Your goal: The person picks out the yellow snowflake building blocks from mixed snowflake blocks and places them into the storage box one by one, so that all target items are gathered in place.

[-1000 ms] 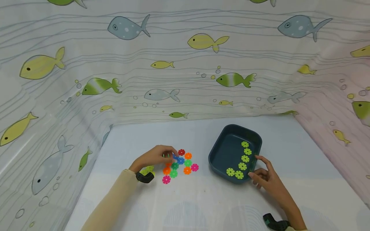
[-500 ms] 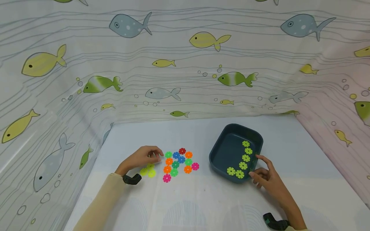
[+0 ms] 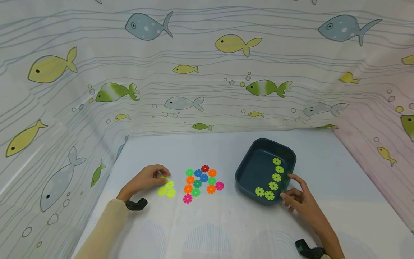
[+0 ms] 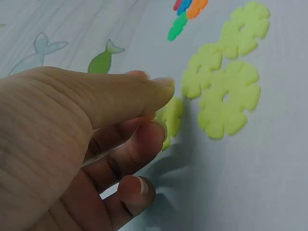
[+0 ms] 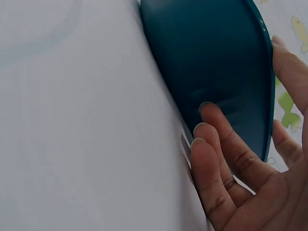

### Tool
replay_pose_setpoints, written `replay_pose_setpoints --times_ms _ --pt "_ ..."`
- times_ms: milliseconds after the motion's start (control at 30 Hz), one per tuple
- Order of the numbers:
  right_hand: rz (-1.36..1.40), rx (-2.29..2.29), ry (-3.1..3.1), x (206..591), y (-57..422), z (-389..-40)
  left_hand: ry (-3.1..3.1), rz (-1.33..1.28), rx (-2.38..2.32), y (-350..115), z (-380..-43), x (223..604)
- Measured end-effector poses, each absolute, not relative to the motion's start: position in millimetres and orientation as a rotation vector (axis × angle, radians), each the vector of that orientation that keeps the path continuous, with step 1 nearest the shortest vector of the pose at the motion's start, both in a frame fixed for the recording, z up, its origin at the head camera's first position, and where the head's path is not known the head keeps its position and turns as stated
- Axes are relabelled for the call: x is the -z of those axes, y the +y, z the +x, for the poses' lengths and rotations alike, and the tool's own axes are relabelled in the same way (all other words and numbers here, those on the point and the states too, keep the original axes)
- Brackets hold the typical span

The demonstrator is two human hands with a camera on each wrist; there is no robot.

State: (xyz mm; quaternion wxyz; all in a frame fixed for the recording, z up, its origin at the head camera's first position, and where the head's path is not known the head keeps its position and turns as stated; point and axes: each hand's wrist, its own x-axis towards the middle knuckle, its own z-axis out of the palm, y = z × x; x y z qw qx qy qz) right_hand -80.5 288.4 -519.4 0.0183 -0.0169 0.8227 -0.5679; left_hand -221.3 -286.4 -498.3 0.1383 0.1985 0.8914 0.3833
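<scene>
My left hand (image 3: 145, 180) is over a cluster of yellow flower-shaped plastic discs (image 3: 169, 184) on the table's left side. In the left wrist view, thumb and fingertips are right at one partly hidden yellow disc (image 4: 172, 120); I cannot tell whether they pinch it. Beside it lie other yellow discs (image 4: 228, 98). My right hand (image 3: 301, 201) holds the dark blue tray (image 3: 255, 154) by its near right corner, thumb and index finger at the rim. In the right wrist view, other fingertips rest against the tray's outer wall (image 5: 211, 57). Several yellow-green discs (image 3: 273, 186) form a curved row inside.
Between the left hand and the tray lies a group of red, blue, green, orange and pink flower discs (image 3: 197, 183). A white sheet (image 3: 223, 230) covers the table. A fish-patterned curtain (image 3: 207, 79) rises along the back and sides.
My left hand has moved left from the coloured discs to the yellow cluster, leaving a green disc in view at the group's upper left. The right hand stays at the tray.
</scene>
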Motion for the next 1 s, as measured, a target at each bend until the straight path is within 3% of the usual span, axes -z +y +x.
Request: replay_pose_setpoints --times_ms 1000 --pt "-0.062 1.778 2.558 519.1 288.0 -80.8 2.657 0.378 -1.099 -297.4 -217.5 501.0"
